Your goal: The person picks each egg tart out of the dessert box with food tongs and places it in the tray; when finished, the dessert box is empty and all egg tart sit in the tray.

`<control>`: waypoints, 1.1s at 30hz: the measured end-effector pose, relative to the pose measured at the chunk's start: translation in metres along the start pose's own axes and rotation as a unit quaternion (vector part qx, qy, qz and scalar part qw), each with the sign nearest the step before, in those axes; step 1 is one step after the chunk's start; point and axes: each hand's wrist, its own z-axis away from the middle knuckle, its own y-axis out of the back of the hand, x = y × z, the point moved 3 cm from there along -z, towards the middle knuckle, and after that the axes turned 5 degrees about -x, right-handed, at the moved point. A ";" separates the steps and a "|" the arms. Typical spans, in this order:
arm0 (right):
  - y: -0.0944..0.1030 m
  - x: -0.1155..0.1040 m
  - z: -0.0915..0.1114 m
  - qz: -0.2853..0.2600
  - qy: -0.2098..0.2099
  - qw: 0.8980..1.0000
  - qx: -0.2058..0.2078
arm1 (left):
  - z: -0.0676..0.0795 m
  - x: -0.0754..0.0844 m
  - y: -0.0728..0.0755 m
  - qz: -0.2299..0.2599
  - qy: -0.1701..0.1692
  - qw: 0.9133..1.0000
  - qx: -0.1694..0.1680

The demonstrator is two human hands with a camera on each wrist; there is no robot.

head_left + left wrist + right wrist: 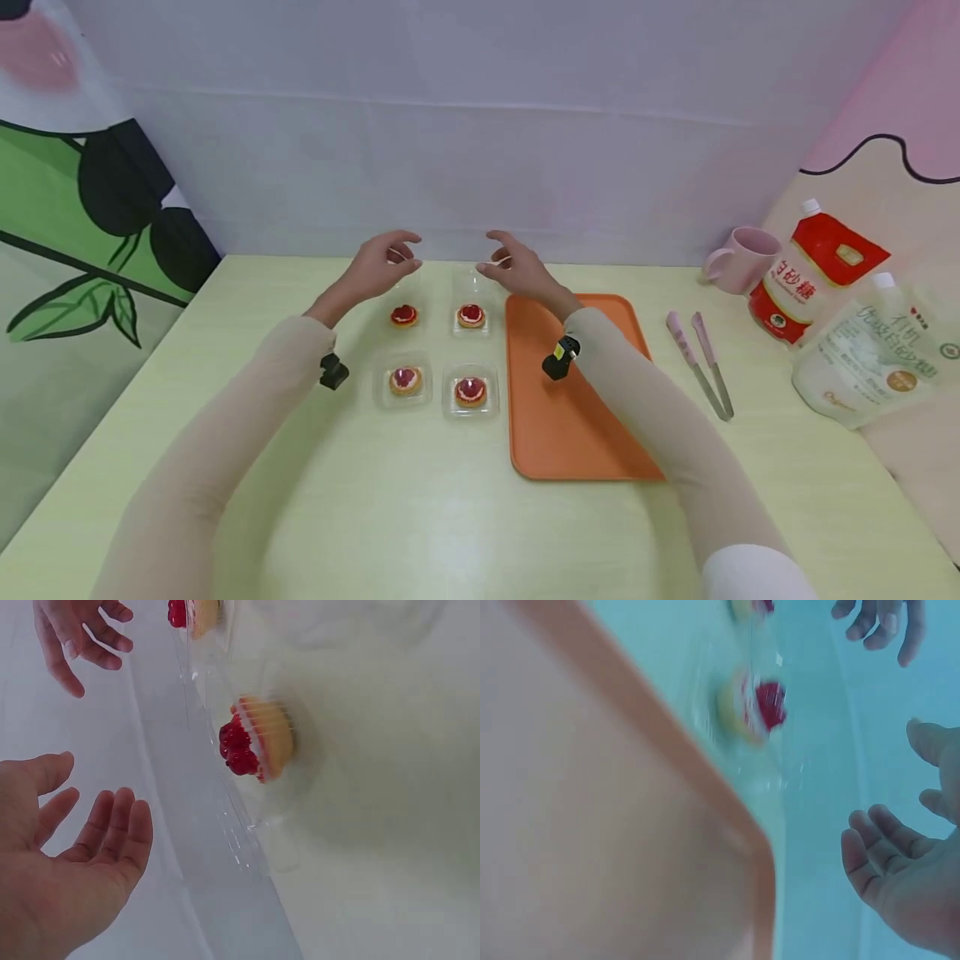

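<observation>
Four red-topped tarts sit in clear boxes beside the orange tray, the rear pair nearer the back edge of the table. Near that edge the left hand and right hand hang empty, fingers loosely parted. Boxing seems the step in hand; closing a rear lid would call for fingertips on its rim.

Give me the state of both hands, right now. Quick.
Left hand: open, fingers loosely bent, holding nothing.
Right hand: open, fingers loosely bent, holding nothing.
</observation>
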 end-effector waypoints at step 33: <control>-0.074 -0.053 0.039 0.064 0.119 0.974 -0.183 | 0.122 -0.055 -0.037 0.096 0.016 0.987 -0.126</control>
